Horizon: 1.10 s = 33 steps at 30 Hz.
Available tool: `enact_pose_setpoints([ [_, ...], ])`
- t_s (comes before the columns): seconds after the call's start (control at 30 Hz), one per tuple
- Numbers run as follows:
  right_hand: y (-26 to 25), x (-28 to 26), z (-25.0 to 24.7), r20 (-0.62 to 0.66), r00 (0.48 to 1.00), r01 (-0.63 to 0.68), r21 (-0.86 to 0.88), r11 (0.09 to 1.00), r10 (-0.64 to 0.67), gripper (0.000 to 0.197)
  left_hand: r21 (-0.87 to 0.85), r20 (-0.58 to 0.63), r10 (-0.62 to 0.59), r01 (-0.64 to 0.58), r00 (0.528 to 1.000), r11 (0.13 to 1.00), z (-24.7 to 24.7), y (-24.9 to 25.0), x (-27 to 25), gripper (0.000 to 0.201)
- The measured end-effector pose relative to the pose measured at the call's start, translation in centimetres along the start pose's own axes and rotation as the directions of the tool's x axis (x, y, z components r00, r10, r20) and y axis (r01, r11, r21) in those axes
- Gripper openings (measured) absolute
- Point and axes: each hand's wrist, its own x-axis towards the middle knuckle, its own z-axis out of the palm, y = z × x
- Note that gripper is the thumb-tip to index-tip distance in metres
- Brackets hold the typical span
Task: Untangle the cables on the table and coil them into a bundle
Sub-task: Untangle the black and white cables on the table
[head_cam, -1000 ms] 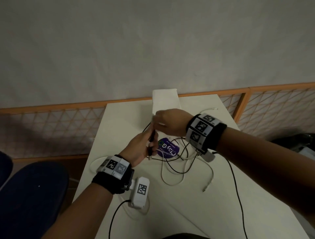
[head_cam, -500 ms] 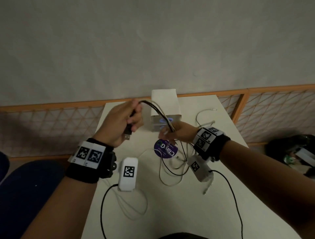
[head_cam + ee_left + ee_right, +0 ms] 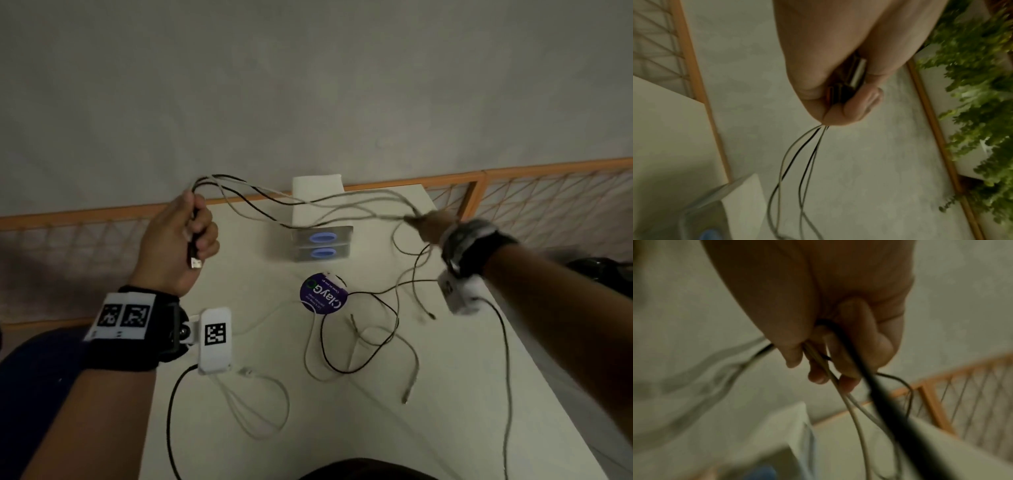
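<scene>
Several thin black and white cables (image 3: 308,202) stretch in the air between my two hands above the white table (image 3: 342,428). My left hand (image 3: 178,240) is raised at the left and grips their plug ends, with a USB plug (image 3: 195,262) sticking out below the fist; the left wrist view shows the cables (image 3: 797,159) leaving the closed left hand (image 3: 840,100). My right hand (image 3: 426,226), blurred at the right, pinches the same strands further along; in the right wrist view they run between the fingers (image 3: 818,376) as cables (image 3: 857,418). Loose loops (image 3: 359,342) still lie on the table.
A white box (image 3: 320,219) with two blue ovals stands at the table's far end. A round purple lid (image 3: 323,293) lies mid-table. Another white cable loop (image 3: 260,407) lies near the front left. An orange lattice fence (image 3: 548,205) runs behind; a dark chair (image 3: 34,377) sits left.
My left hand has lifted left with the plug ends while my right hand has swept right along the strands, stretching them out between the hands and pulling more cable off the table.
</scene>
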Motion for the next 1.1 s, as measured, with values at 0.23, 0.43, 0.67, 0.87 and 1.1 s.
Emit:
enact_pose_setpoints([
  [0.23, -4.8, -0.7, -13.4, -0.488, 0.872, 0.349, 0.682, 0.643, 0.045, 0.033, 0.025, -0.036, -0.069, 0.070, 0.997, 0.997, 0.5, -2.7, -0.4, 0.031],
  [0.43, -4.9, -0.6, -15.2, -0.831, 0.534, 0.734, 0.548, 0.402, 0.157, 0.023, -0.017, 0.016, -0.024, 0.025, 1.000, 1.000, 1.1, -2.4, -0.6, 0.030],
  [0.67, -2.8, -0.2, -4.3, -0.465, 0.856, 0.307, 0.103, 0.946, -0.227, 0.047, 0.064, 0.102, -0.167, 0.161, 0.981, 0.985, 1.5, -4.0, -0.8, 0.021],
  [0.87, -1.4, -4.9, 8.7, 0.432, 0.854, 0.433, -0.282, 0.856, -0.289, 0.070, 0.191, 0.088, -0.255, 0.235, 0.963, 0.953, 1.7, -5.6, -1.1, 0.014],
  [1.1, -5.8, -12.4, 21.3, 0.621, 0.393, 0.889, -0.065, 0.454, -0.678, 0.050, 0.246, 0.034, -0.245, 0.229, 0.969, 0.942, 0.7, -5.5, -0.9, 0.013],
])
